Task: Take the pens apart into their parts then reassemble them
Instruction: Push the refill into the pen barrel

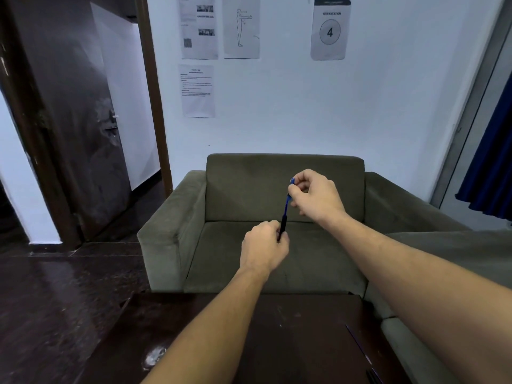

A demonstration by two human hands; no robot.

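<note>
Pen: a blue pen (286,208) with a dark grip section, held in mid-air, tilted nearly upright, in front of a grey-green sofa (243,189) and beyond the far edge of a dark table (249,333).
Left hand: the left hand (263,248) has its fingers curled round the pen's lower, dark end, probably to anchor it.
Right hand: the right hand (315,192) pinches the blue upper end, a hold suited to twisting or pulling the halves apart.
Loose parts: a thin purple rod (357,344), possibly a refill, lies on the table at right; it is too slender to tell.
Wall: a sign (330,29) reads "Workstation 4".
</note>
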